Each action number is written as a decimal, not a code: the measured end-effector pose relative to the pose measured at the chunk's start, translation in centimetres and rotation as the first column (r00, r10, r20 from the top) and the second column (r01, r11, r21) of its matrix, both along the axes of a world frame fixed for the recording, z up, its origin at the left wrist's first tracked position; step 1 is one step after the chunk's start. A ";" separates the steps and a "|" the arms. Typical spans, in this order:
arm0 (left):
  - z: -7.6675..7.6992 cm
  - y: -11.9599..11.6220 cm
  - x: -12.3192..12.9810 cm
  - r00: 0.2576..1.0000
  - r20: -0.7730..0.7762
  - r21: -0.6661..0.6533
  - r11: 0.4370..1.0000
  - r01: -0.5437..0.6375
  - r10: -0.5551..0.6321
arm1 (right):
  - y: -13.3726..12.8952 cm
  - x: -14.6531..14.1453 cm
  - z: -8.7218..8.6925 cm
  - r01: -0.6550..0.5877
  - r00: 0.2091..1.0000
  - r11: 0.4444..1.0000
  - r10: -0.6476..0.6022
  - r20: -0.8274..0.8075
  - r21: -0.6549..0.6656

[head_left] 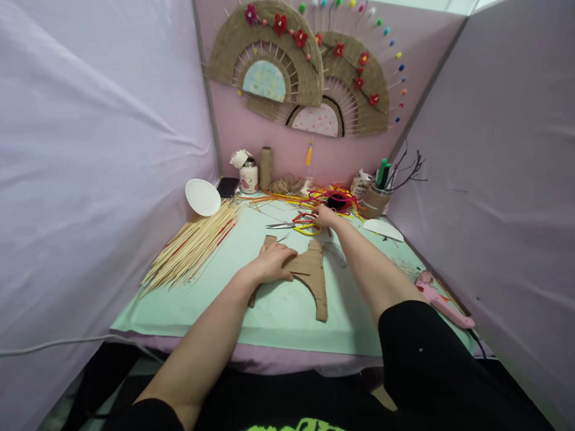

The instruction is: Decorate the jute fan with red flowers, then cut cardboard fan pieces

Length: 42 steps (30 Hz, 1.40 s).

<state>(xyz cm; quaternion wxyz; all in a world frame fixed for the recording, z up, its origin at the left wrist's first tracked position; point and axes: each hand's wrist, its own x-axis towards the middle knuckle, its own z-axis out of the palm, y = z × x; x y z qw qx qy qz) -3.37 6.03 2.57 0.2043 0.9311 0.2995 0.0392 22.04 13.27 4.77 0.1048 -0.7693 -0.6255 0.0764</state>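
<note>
My left hand (274,262) lies flat over the left part of a brown cardboard cutout (309,270), its fingers stretched out and the thumb apart. The cutout has curved edges and two legs that point towards me; its left leg is partly hidden by the hand. Farther back, my right hand (326,215) is at the handle end of scissors (294,226) with red and yellow handles, blades pointing left. Its fingers look curled together, and what they hold, if anything, is hidden. Behind that hand is a tangle of red and yellow cords (349,199).
Many thin wooden sticks (192,250) lie at left under a white paper disc (202,197). A pink glue gun (445,303) rests at right. Along the back stand a jar (249,176), a twine roll (266,168) and a pen holder (375,200). Fabric walls enclose both sides.
</note>
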 end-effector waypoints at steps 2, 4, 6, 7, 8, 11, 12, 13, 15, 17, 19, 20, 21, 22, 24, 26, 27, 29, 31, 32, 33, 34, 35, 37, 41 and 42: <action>-0.1 0.1 0.0 1.000 0.001 0.007 1.000 0.005 -0.005 | 0.2 -0.2 -0.6 -0.074 0.997 0.997 0.075 0.024 -0.027; -0.1 0.0 0.1 1.000 -0.003 0.020 1.000 -0.001 0.001 | 0.2 -0.3 -0.8 -0.136 0.989 0.989 0.139 0.053 -0.058; -0.1 -0.1 0.2 1.000 -0.013 0.035 0.999 -0.010 0.010 | 0.1 -0.6 -1.0 -0.176 0.979 0.980 0.184 0.087 -0.093; -0.1 -0.1 0.2 1.000 -0.017 0.040 0.999 -0.013 0.013 | 0.1 -0.8 -1.0 -0.188 0.974 0.976 0.199 0.106 -0.108; -0.1 -0.2 0.2 1.000 -0.020 0.043 0.999 -0.014 0.015 | 0.1 -1.1 -1.1 -0.198 0.969 0.973 0.212 0.125 -0.117; -0.1 -0.3 0.3 1.000 -0.019 0.044 0.999 -0.014 0.015 | 0.0 -2.6 -1.1 -0.250 0.950 0.961 0.267 0.160 -0.116; -0.1 -0.4 0.3 1.000 -0.019 0.047 0.999 -0.013 0.014 | 0.0 -3.2 -1.1 -0.277 0.943 0.954 0.293 0.159 -0.115; -0.1 -0.4 0.3 1.000 -0.020 0.053 0.999 -0.014 0.015 | 0.1 -3.8 -1.1 -0.303 0.936 0.946 0.318 0.153 -0.113; -0.1 -0.5 0.3 1.000 -0.023 0.064 0.998 -0.017 0.019 | 0.3 -4.7 -1.0 -0.336 0.927 0.936 0.349 0.138 -0.107; -0.3 -0.5 0.4 1.000 -0.018 0.065 0.998 -0.021 0.022 | 0.6 -4.9 -0.8 -0.316 0.935 0.945 0.326 0.141 -0.088; -0.4 -0.5 0.4 1.000 -0.007 0.058 0.998 -0.021 0.022 | 0.9 -4.2 -0.5 -0.224 0.957 0.973 0.231 0.172 -0.062; -0.5 -0.5 0.4 1.000 -0.002 0.056 0.998 -0.021 0.021 | 1.0 -3.6 -0.4 -0.158 0.967 0.986 0.166 0.194 -0.056; -0.5 -0.5 0.5 1.000 0.001 0.057 0.998 -0.021 0.021 | 1.0 -2.9 -0.4 -0.091 0.971 0.994 0.102 0.214 -0.060; -0.4 -0.6 0.5 1.000 0.001 0.061 0.998 -0.022 0.022 | 1.0 -2.2 -0.4 -0.035 0.972 0.996 0.052 0.230 -0.077; -0.3 -0.7 0.6 1.000 -0.005 0.074 0.997 -0.026 0.027 | 0.9 -1.3 -0.5 0.029 0.969 0.991 0.005 0.246 -0.134; -0.1 -1.0 0.7 0.999 -0.015 0.084 0.996 -0.032 0.033 | 0.8 -0.9 -0.7 0.044 0.970 0.982 0.002 0.241 -0.184; 0.0 -1.1 0.8 0.999 -0.019 0.086 0.996 -0.031 0.033 | 0.7 -0.9 -0.7 0.043 0.972 0.979 0.004 0.234 -0.198; 0.1 -1.3 0.8 0.999 -0.027 0.086 0.996 -0.025 0.027 | 0.5 -1.0 -0.5 0.041 0.977 0.979 0.003 0.214 -0.201; 0.1 -1.3 0.6 1.000 -0.023 0.080 0.997 -0.016 0.018 | 0.0 -0.9 0.2 0.041 0.982 0.984 -0.008 0.189 -0.174; 0.1 -1.2 0.5 1.000 -0.009 0.076 0.997 -0.013 0.013 | -0.4 -0.8 0.7 0.042 0.985 0.987 -0.015 0.174 -0.153; 0.1 -1.0 0.3 1.000 0.012 0.073 0.997 -0.012 0.011 | -1.1 -0.7 1.2 0.043 0.987 0.991 -0.023 0.159 -0.123; 0.0 -0.8 0.1 0.999 0.041 0.070 0.997 -0.011 0.008 | -1.9 -0.5 1.7 0.038 0.991 0.996 -0.026 0.134 -0.083; 0.0 -0.5 -0.1 0.997 0.074 0.070 0.997 -0.015 0.010 | -3.0 -0.5 2.1 0.024 0.995 0.999 -0.020 0.096 -0.042; 0.2 0.2 -0.7 0.993 0.115 0.063 0.998 -0.023 0.016 | -6.0 -0.8 2.7 0.007 0.975 0.989 0.026 -0.221 0.147; 0.7 1.2 -1.6 0.992 0.112 0.042 0.998 0.051 -0.055 | -12.8 -2.8 1.9 0.168 0.413 0.915 0.272 -0.869 0.366; 0.8 1.3 -1.7 0.990 0.108 0.047 0.996 0.082 -0.087 | -14.1 -3.4 1.3 0.168 0.299 0.918 0.300 -0.906 0.360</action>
